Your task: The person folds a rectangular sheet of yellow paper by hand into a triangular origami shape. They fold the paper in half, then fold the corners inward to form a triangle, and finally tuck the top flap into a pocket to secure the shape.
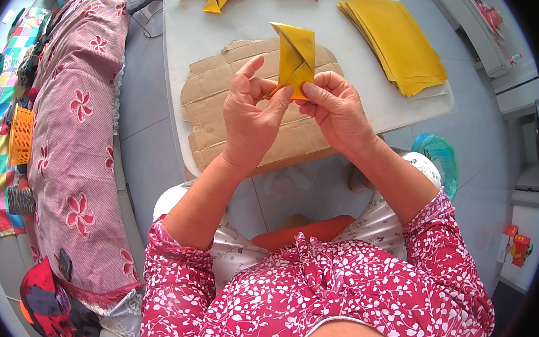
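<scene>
Both my hands hold one partly folded gold paper piece [297, 57] upright above a flattened cardboard sheet [218, 120]. My left hand [255, 112] pinches its lower left corner between thumb and fingers, with the index finger raised apart. My right hand [338, 108] grips the bottom right edge, its thumb on the near face. Diagonal creases cross the piece, and its top left corner ends in a point. Beyond, several folded gold paper shapes [218, 0] lie at the table's far edge. A fanned stack of flat gold paper sheets [397, 39] lies on the right.
The pale table [369, 108] has rounded corners. A sofa with a pink flowered cover [78, 150] stands at left, bearing a phone [65, 264] and an orange plastic basket [21, 136]. A bin with a blue-green liner [445, 164] stands on the floor at right.
</scene>
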### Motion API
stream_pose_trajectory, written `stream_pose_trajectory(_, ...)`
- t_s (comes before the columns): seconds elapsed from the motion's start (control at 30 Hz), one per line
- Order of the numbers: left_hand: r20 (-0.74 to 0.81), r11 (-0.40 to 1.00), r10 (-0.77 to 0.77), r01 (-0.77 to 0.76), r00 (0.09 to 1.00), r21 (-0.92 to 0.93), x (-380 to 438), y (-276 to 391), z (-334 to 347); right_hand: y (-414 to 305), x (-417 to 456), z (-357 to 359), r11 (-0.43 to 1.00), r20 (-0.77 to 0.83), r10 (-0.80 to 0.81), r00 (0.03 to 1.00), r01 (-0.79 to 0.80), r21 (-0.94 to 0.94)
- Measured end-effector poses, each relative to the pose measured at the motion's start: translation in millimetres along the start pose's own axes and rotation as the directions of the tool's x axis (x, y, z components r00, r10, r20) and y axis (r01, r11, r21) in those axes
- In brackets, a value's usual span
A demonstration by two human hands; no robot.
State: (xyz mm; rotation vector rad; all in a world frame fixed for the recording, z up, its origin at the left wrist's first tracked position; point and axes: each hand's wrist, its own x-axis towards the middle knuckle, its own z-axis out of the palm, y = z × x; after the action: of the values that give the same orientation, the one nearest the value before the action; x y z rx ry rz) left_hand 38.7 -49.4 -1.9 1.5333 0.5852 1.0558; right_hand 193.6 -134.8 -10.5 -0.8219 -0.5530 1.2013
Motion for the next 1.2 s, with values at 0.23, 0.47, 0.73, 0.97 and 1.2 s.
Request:
stream_pose_trajectory(0.23, 0.117, 0.934, -0.290, 0.307, 0.950, -0.183, 3, 12, 0, -1, 1, 0, 0.952, -0.090, -0.193, 0.977, 0.165, -0.257)
stream_pose_trajectory(0.47, 0.310, 0.811, -0.373, 0.470, 0.874, -0.349, 5, -5, -7, -3, -2, 9, 0.891, -0.046, -0.238, 0.970, 0.199, -0.408)
stream_pose_trajectory(0.73, 0.166, 0.808, -0.373, 0.407, 0.913, -0.426, 6, -10, -5, -1, -7, 16, 0.843, -0.077, -0.312, 0.947, 0.239, -0.482)
stream_pose_trajectory(0.97, 0.197, 0.789, -0.367, 0.416, 0.909, -0.453, 5, -9, -6, 0, -5, 5, 0.853, -0.030, -0.321, 0.947, 0.275, -0.444)
stream_pose_trajectory(1.2, 0.221, 0.801, -0.413, 0.468, 0.884, -0.373, 2, -8, -7, -6, -6, 7, 0.864, -0.088, -0.196, 0.977, 0.130, -0.486)
